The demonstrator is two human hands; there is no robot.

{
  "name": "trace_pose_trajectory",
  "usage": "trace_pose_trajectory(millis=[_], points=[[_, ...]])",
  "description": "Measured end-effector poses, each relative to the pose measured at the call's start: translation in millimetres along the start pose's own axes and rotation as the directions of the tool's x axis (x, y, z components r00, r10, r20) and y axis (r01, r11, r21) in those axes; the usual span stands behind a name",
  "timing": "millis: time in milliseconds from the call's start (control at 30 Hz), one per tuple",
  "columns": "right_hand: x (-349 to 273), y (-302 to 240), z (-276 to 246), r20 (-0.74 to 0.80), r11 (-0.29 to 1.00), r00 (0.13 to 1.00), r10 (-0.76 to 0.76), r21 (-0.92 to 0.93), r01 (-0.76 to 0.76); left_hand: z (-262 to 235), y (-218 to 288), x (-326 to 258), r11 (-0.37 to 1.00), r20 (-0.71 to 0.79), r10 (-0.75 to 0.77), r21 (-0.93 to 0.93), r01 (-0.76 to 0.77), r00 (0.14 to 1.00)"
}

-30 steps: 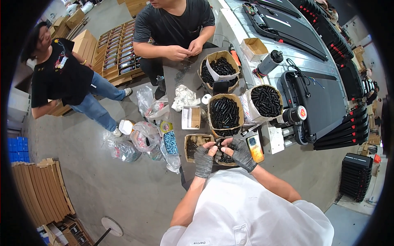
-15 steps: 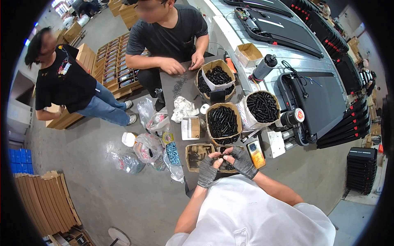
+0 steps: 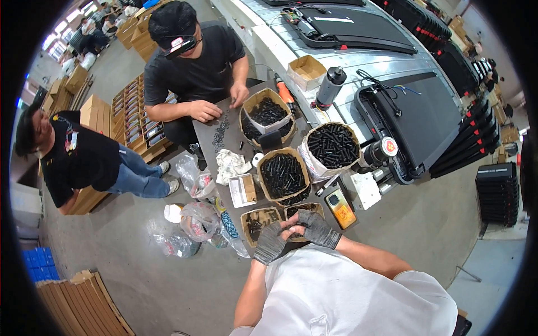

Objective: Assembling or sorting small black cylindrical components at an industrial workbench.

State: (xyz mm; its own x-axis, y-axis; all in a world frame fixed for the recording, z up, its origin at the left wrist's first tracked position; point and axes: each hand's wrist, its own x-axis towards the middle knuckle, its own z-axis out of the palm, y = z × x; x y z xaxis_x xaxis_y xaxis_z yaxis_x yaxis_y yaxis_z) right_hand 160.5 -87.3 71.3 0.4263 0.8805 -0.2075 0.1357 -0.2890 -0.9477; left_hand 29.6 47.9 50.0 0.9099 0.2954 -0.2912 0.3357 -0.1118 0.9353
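Observation:
Both my hands wear grey fingerless gloves and meet low over the near edge of the table. My left hand [image 3: 272, 242] has its fingers closed, and its fingertips press against those of my right hand [image 3: 317, 228], also closed. Whatever lies between the fingertips is too small and covered to make out. Just beyond them stand two low cardboard boxes: the left box [image 3: 260, 211] contains small dark pieces, and the right box [image 3: 321, 209] is partly hidden by my hands. Behind these, a taller box holds many black cylindrical parts [image 3: 283, 172].
A phone [image 3: 340, 209] lies right of my hands. More black parts [image 3: 333, 145] fill a white-sided container. A small white carton [image 3: 242, 190] and a cloth [image 3: 230, 166] lie leftward. Across the table a co-worker [image 3: 196, 67] handles small pieces; another person [image 3: 84, 151] stands left. Plastic bags [image 3: 200, 220] crowd the table's left side.
The view has shifted, so the table appears farther left. My hands stay together, now lower over the near boxes, with the right hand more turned over. The co-worker's head has bent down.

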Motion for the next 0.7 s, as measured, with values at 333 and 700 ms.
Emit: trace_pose_trajectory(millis=[333, 700], points=[[10.7, 9.5, -1.7, 0.234, 0.620, 0.925, 0.300, 0.689, -0.375, 11.8, 16.9, 13.3, 0.950, -0.474, 0.312, 0.127, -0.286, 0.824], [14.0, 1.0, -5.9, 0.360, 0.315, 0.904, 0.230, 0.852, -0.419, 23.5, 22.3, 19.0, 0.953, -0.488, 0.293, 0.220, -0.208, 0.822]])
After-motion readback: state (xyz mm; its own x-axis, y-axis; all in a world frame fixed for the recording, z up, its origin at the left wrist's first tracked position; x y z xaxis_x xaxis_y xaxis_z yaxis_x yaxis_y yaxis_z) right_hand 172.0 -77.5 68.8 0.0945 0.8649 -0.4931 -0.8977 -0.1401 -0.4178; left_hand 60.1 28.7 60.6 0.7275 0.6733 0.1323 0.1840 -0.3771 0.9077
